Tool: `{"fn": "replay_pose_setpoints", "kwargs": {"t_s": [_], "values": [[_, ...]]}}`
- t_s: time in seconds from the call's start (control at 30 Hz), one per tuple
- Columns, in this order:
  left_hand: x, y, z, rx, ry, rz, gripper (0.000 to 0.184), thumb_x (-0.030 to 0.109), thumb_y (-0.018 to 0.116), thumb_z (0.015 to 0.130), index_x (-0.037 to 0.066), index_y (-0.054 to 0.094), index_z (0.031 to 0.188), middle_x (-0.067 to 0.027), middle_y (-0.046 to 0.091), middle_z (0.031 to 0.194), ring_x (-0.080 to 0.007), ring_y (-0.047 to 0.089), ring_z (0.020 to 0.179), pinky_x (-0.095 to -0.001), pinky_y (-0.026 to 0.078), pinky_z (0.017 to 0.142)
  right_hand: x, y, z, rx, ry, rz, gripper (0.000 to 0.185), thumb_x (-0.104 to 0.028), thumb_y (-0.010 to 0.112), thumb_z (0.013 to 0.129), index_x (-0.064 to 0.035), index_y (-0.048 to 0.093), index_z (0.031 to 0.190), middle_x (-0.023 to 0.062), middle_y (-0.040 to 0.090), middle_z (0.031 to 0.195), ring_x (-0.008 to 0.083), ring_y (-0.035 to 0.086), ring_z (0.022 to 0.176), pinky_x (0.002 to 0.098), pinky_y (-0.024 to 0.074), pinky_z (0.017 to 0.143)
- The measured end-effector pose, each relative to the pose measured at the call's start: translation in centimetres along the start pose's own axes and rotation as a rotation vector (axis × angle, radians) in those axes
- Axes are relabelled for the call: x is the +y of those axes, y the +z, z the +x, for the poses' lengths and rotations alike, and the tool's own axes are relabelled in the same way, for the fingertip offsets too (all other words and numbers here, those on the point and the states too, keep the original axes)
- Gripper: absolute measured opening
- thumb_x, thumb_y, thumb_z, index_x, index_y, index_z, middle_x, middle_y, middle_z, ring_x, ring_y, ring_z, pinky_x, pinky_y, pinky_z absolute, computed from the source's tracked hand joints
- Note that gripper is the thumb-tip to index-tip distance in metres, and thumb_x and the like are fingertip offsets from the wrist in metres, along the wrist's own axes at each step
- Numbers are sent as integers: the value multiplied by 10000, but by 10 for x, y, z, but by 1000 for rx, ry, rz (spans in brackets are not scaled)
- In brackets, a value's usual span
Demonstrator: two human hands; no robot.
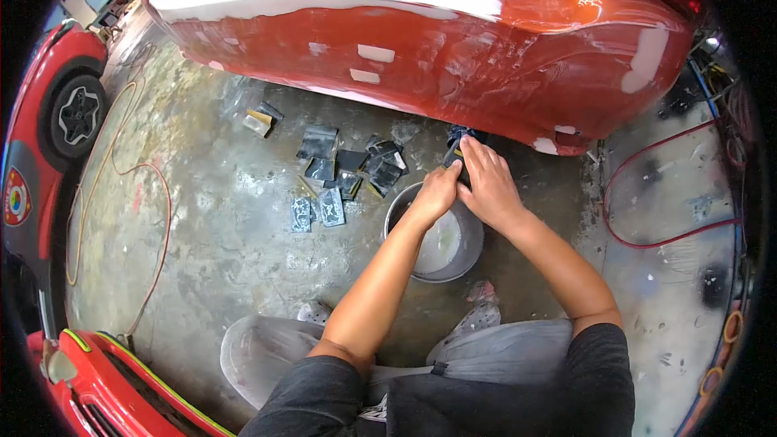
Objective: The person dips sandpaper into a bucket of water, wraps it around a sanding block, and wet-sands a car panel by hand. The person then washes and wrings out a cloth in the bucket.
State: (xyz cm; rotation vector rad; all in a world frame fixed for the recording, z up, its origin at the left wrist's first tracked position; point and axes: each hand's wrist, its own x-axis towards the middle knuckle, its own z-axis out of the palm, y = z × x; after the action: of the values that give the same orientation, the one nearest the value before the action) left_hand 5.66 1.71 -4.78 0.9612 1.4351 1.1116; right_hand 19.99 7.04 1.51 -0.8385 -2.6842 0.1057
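Observation:
Both my hands meet above the far rim of a round metal bucket [469, 255], which holds cloudy liquid. My left hand [438, 192] is closed on a small dark sheet [456, 159]. My right hand [490, 182] lies against the same dark sheet, its fingers stretched out close together and pointing toward the car. Just beyond my fingertips is a dark crumpled cloth [462, 133]. Left of the bucket, several dark sheets [318, 142] are scattered on the wet floor, with two light blue pieces [332, 206] nearest me.
An orange-red car bumper [324, 48] with white patches spans the far side. A red car [40, 137] stands at the left, a red part [121, 388] at lower left. Hoses [167, 231] lie on the left floor, and a red hose [639, 244] at the right.

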Motion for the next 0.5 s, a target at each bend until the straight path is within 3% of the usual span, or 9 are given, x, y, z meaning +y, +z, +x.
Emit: {"fn": "replay_pose_setpoints", "kwargs": {"t_s": [0.13, 0.23, 0.27, 0.3, 0.33, 0.37, 0.43, 0.47, 0.5], "values": [[-4, -24, 16, 6, 26, -100, 636, 494, 437, 1060, -85, 657, 1204, -205, 702, 1126, -272, 614, 1031, -406, 457, 953, -4, -4, 9, -32, 84, 34, 681, -221, 743, 850, 38, 501, 1431, 233, 537, 1425, 398, 528, 1312, 472, 434, 1099], [14, -85, 31, 229, -29, -167, 515, 481, 501, 1035, 0, 671, 1103, -111, 679, 997, -207, 602, 929, -394, 490, 815, -23, -14, 15, -431, 198, 34, 575, -232, 719, 869, 21, 566, 1362, 223, 564, 1335, 397, 593, 1218, 486, 496, 1024], [7, -103, 44, 354, 109, -323, 453, 449, 538, 1024, 16, 652, 1093, -89, 657, 997, -183, 585, 907, -380, 484, 774, -28, -3, 11, -623, 176, -27, 505, -266, 680, 882, -5, 624, 1311, 225, 586, 1270, 395, 610, 1201, 482, 512, 1011], [0, -113, 57, 485, 245, -480, 395, 418, 575, 1012, 33, 633, 1084, -68, 634, 996, -159, 569, 884, -365, 479, 732, -48, 0, 18, -885, 226, -82, 490, -291, 636, 892, -23, 648, 1302, 233, 584, 1308, 391, 620, 1201, 472, 520, 1011], [9, -120, 66, 702, 253, -501, 385, 378, 597, 1003, 19, 621, 1141, -78, 635, 1037, -163, 572, 897, -359, 481, 753, -52, 31, 10, -1055, 217, -162, 501, -299, 669, 880, -35, 643, 1305, 226, 595, 1321, 404, 627, 1194, 489, 522, 1005], [23, -125, 66, 915, 251, -515, 391, 337, 618, 994, 4, 608, 1198, -88, 635, 1078, -168, 574, 910, -352, 483, 773, -62, 59, 2, -1186, 179, -255, 473, -294, 602, 903, -45, 665, 1300, 235, 581, 1373, 374, 640, 1208, 465, 532, 1005], [52, -129, 58, 974, 230, -644, 458, 295, 609, 987, -67, 572, 1265, -252, 533, 1297, -350, 566, 1159, -419, 436, 1026, -61, 120, -21, -1316, 66, -283, 442, -298, 605, 915, -56, 694, 1274, 226, 598, 1405, 362, 656, 1209, 459, 545, 989], [61, -129, 55, 970, 203, -669, 514, 301, 622, 977, -65, 528, 1325, -268, 483, 1359, -364, 528, 1224, -430, 408, 1068, -36, 184, -52, -1319, 167, -237, 428, -291, 588, 929, -56, 695, 1271, 216, 618, 1383, 355, 661, 1194, 471, 546, 983], [66, -128, 55, 963, 179, -692, 578, 306, 635, 967, -63, 484, 1385, -284, 434, 1420, -377, 490, 1290, -442, 379, 1109, -29, 199, -71, -1238, 184, -163, 415, -284, 577, 941, -55, 694, 1266, 219, 626, 1360, 366, 662, 1185, 477, 546, 979]]}}
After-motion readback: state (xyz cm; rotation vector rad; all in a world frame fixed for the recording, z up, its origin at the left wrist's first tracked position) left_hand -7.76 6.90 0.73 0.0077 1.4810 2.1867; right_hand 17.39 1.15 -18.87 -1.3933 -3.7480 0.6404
